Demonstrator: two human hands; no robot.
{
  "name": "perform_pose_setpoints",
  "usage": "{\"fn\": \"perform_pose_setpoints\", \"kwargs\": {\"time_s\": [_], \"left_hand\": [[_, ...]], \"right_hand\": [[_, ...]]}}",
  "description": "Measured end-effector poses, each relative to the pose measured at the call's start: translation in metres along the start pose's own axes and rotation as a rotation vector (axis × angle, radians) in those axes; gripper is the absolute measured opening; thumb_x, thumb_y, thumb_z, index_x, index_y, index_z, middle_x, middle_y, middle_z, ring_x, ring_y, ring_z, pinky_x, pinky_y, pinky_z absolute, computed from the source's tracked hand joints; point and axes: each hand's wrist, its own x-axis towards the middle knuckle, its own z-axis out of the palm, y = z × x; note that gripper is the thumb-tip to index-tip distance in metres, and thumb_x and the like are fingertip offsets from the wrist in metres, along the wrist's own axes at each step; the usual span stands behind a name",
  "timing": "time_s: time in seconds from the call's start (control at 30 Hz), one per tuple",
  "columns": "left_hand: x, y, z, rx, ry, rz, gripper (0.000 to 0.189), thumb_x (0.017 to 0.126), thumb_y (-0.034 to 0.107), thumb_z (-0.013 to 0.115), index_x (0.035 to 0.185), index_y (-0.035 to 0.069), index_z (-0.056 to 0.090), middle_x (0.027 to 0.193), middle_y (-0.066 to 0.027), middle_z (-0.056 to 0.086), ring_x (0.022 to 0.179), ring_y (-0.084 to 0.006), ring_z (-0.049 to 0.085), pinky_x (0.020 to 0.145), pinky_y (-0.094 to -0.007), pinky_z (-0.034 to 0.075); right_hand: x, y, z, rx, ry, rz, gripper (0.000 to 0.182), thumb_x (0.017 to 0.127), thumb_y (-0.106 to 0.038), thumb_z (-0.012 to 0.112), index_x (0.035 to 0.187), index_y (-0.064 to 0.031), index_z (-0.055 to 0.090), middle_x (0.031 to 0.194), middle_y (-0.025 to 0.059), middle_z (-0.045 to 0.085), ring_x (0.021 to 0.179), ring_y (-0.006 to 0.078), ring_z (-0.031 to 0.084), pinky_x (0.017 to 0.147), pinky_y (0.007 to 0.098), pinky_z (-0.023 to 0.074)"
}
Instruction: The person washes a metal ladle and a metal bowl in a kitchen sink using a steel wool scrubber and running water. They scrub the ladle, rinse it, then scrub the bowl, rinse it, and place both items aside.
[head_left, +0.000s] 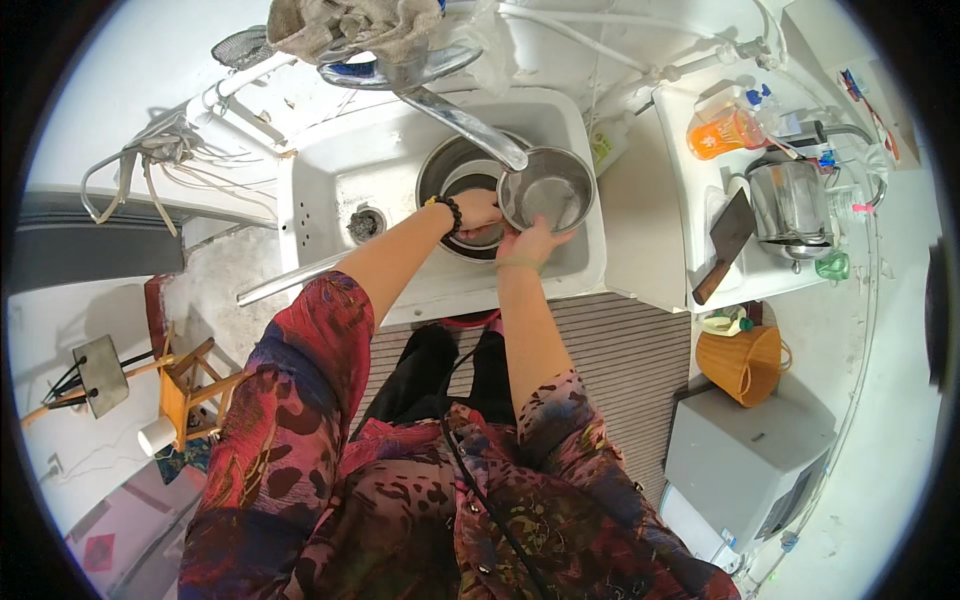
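Observation:
A round stainless-steel bowl (551, 184) is held tilted over the right part of the white sink (592, 247). My right hand (529, 244) grips its near rim, with the thumb over the edge. By the bowl's left side is my left hand (478, 212), wearing a dark bead bracelet; its curled fingers reach the rim, but their grip is partly hidden. Beneath both hands, a larger metal pot (429, 176) stands in the basin, partly covered by the bowl. The chrome faucet spout (472, 131) ends over the bowl's far left rim.
Left of the pot is a drain strainer (365, 224). A metal tube (292, 279) crosses the sink's front left edge. Cloths (356, 26) hang above the faucet. On the right counter (675, 180) lie a cleaver (731, 232), an orange cup (724, 135) and a metal pot (787, 199).

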Motion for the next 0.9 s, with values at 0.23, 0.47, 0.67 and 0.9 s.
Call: {"fn": "perform_pose_setpoints", "kwargs": {"time_s": [0.23, 0.47, 0.67, 0.9], "left_hand": [[-0.001, 0.009, 0.012, -0.163, -0.052, 0.116, 0.017, 0.085, 0.016, 0.046, 0.089, 0.000, 0.052, 0.060, -0.0057, 0.046, 0.051, -0.0142, 0.048, 0.045, -0.0282, 0.039], [-0.005, -0.008, 0.021, 0.226, 0.308, 0.392, 0.034, 0.087, 0.033, 0.047, 0.100, 0.002, 0.055, 0.078, -0.0108, 0.059, 0.067, -0.0194, 0.057, 0.061, -0.0339, 0.045], [-0.006, 0.005, 0.016, -0.022, 0.322, 0.022, 0.048, 0.079, 0.047, 0.053, 0.081, 0.001, 0.064, 0.070, -0.0125, 0.062, 0.062, -0.0219, 0.058, 0.058, -0.0341, 0.045], [-0.004, 0.010, 0.013, -0.210, 0.404, -0.089, 0.053, 0.084, 0.043, 0.045, 0.063, -0.003, 0.061, 0.055, -0.0122, 0.057, 0.046, -0.0206, 0.053, 0.046, -0.0339, 0.042]], "right_hand": [[0.004, 0.012, -0.001, -0.094, 0.032, -0.038, 0.068, 0.080, -0.004, 0.052, 0.136, -0.0085, 0.014, 0.124, 0.0144, 0.041, 0.105, 0.0244, 0.048, 0.083, 0.0371, 0.0452], [0.014, 0.024, -0.002, -0.121, -0.026, 0.123, 0.022, 0.080, -0.010, 0.055, 0.093, 0.0075, 0.054, 0.088, 0.0123, 0.059, 0.075, 0.0226, 0.060, 0.064, 0.0350, 0.0503], [0.000, 0.017, 0.018, -0.164, 0.103, 0.209, 0.033, 0.083, -0.014, 0.055, 0.104, 0.0102, 0.049, 0.092, 0.0151, 0.058, 0.078, 0.0258, 0.061, 0.060, 0.0385, 0.0516], [0.021, 0.035, -0.009, -0.038, -0.139, 0.124, 0.027, 0.086, -0.016, 0.051, 0.101, 0.0066, 0.049, 0.085, 0.0148, 0.059, 0.064, 0.0253, 0.059, 0.049, 0.0369, 0.0479]]}}
